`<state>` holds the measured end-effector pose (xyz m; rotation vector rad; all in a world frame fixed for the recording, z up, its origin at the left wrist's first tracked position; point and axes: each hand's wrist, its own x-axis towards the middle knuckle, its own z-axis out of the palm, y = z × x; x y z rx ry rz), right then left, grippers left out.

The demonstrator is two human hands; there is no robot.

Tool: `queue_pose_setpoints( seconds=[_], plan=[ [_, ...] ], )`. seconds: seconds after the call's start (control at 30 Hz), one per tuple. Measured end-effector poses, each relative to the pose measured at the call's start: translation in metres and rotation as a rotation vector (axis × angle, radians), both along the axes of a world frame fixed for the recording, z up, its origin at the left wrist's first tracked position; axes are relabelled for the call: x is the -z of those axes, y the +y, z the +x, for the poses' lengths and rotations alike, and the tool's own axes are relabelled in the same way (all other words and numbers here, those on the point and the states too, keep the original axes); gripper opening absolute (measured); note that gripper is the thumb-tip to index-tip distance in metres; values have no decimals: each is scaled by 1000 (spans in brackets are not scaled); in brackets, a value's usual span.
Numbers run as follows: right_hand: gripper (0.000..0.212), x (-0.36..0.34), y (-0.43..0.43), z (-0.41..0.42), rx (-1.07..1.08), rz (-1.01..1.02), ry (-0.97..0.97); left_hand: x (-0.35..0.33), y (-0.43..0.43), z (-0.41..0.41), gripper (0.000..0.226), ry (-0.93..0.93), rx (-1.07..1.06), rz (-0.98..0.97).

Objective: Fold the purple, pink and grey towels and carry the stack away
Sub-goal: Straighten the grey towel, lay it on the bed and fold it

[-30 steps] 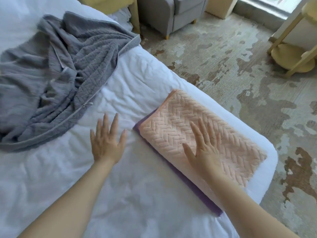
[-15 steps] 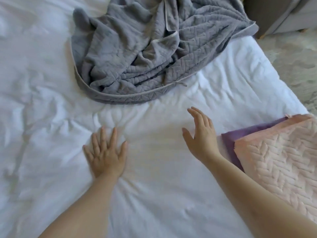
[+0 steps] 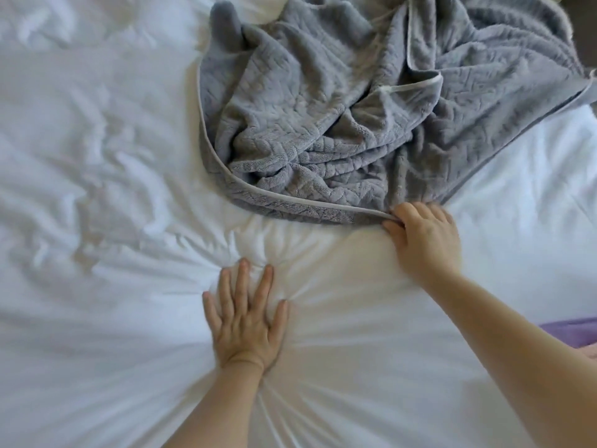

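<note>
Right hand [image 3: 423, 240] on crumpled grey towel [image 3: 339, 124]

We have a single view, from the head camera, looking steeply down and forward onto the white bed [image 3: 97, 367] from close above. Both forearms enter from the lower edge (wide-angle, so the edges bend), the grey towel [image 3: 355, 108] fills the upper right and a purple towel [image 3: 571, 333] clips the right edge.

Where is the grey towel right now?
In the head view the grey towel lies crumpled at upper centre-right of the white bed, its near piped edge pinched by the right hand.
</note>
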<state>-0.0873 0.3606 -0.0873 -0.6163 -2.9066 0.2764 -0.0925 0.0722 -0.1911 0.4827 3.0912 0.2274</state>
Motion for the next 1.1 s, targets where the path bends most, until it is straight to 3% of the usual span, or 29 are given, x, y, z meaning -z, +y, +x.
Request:
queue_pose_setpoints(
  seconds=[0.17, 0.27, 0.33, 0.43, 0.53, 0.67, 0.73, 0.83, 0.93, 1.1],
  plan=[
    [17, -36, -44, 63, -209, -95, -101, -33, -1, -4, 66, -177, 0, -38],
    [14, -81, -73, 108, -370, -289, -101, -79, -11, 4, 78, -262, 55, 168],
    [18, -121, -81, 120, -465, -347, -85, -127, -11, 11, 86, -201, 102, 350],
    [27, -203, -89, 116, -506, -413, 19, -227, 6, 14, 83, 38, 353, 450],
    [31, -299, -98, 116, -494, -523, 154, -342, 25, 18, 59, 183, 598, 450],
    [19, -416, -108, 137, -515, -558, 267, -469, 19, 38, 13, -35, 568, 653],
    [21, -464, -109, 152, -530, -591, 329, -525, 7, 49, 20, -54, 539, 801],
    [21, -517, -107, 175, -543, -581, 305, -604, -14, 66, 22, 75, 519, 963],
    [20, -546, -102, 193, -504, -466, 249, -664, -31, 86, 25, 173, 542, 997],
    [27, -572, -106, 212, -400, -457, 413, -708, -59, 115, 27, 229, 543, 906]
  ],
)
